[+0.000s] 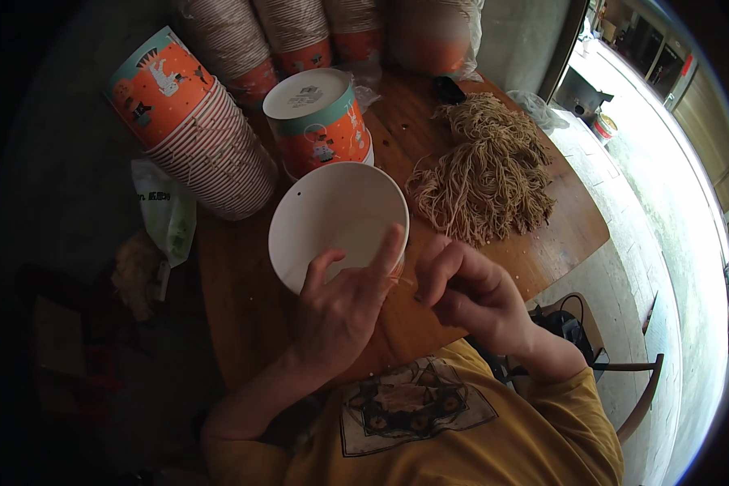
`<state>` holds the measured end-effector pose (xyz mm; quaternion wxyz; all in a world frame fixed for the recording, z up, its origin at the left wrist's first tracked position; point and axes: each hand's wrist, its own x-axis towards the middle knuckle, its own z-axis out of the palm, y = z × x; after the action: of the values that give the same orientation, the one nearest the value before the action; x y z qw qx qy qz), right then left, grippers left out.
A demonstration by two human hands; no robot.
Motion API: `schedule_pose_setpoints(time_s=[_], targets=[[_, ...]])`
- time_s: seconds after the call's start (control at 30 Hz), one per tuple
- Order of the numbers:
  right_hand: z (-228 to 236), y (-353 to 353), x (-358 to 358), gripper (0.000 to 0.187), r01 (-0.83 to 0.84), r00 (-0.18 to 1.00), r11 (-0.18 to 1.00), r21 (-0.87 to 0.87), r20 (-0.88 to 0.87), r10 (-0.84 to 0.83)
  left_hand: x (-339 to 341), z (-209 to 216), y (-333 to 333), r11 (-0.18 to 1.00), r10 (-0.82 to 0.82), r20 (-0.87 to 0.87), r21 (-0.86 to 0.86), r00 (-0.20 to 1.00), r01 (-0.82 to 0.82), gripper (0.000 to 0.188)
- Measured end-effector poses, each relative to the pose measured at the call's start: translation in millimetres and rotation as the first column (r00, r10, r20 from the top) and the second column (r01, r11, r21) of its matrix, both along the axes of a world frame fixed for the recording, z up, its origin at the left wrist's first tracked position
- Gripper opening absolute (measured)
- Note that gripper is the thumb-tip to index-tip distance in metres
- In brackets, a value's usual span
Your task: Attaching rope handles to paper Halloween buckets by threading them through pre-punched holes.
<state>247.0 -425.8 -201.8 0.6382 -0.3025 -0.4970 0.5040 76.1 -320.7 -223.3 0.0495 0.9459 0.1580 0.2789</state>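
The white bucket (324,215) is before you on the table (247,324), its mouth tilted toward you. Your left hand (340,312) spreads its fingers at the near rim; I cannot tell if it grips. Your right hand (476,292) curls just beside, perhaps pinching a thin strand, but this is unclear. Probably you are fitting cord; the next move seems to call for steady guiding through a hole.

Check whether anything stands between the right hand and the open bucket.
Partly, the left hand: it overlaps the near side of the bucket in this view. Higher in the picture, nothing visible stands between the bucket and the right hand; depth is hard to judge.
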Motion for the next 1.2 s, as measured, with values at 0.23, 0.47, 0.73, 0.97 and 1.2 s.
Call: schedule_pose_setpoints(time_s=[0.23,0.47,0.73,0.97,1.2], targets=[[-5,-6,-4,0.021,-0.138,0.947,0.99,0.005,0.292,0.131,-29,17,-5,0.999,0.003,-0.154,-0.037,0.988,-0.009,0.021],[15,-3,37,0.023,0.008,0.758,0.96,-0.28,0.628,0.177,-79,27,50,0.975,0.194,-0.257,0.16,0.947,-0.157,0.012],[25,1,85,0.013,-0.259,0.948,0.965,0.052,-0.177,0.264,-109,20,117,0.989,0.141,-0.17,0.074,0.975,-0.13,0.014],[25,14,98,0.005,0.062,0.997,0.99,0.128,0.027,-0.066,-69,28,71,0.969,0.217,0.293,0.049,0.931,-0.241,0.015],[17,57,66,0.02,0.142,0.965,0.945,0.296,-0.253,-0.066,-8,23,39,0.843,0.158,-0.092,-0.506,0.983,-0.183,0.032]])
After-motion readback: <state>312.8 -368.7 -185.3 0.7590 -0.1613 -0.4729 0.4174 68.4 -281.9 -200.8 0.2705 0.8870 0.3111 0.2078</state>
